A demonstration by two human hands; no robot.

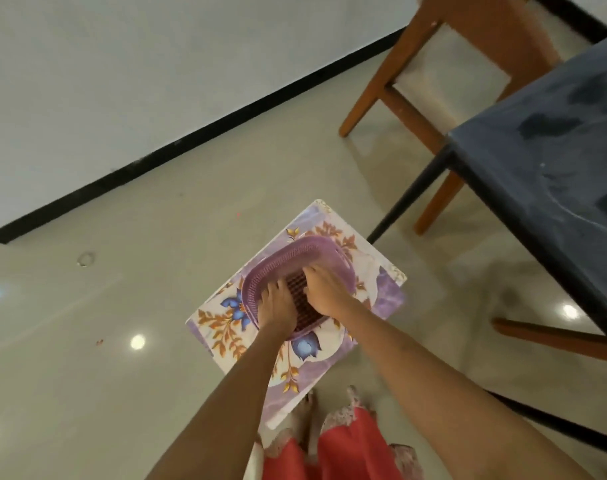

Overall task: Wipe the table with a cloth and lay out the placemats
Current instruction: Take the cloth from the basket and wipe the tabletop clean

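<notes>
Hands point(276, 303) point(324, 294) in basket point(260, 275), frame centre, fingers spread on dark mats point(304, 306); grip unclear. You're fetching placemats; next, pinch, lift toward table point(537, 161), right.

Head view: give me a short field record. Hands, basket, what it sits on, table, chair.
left hand: inside the purple basket, fingers down on its contents
right hand: inside the same basket, fingers curled over a dark gridded item
purple basket: slotted plastic, sits on the floral stool
basket contents: dark gridded item, kind unclear
floral stool: purple and white top with blue flowers, stands on the floor
table: dark top, smeared, nothing on the visible part
chair: wooden, pale seat, beside the table
</notes>
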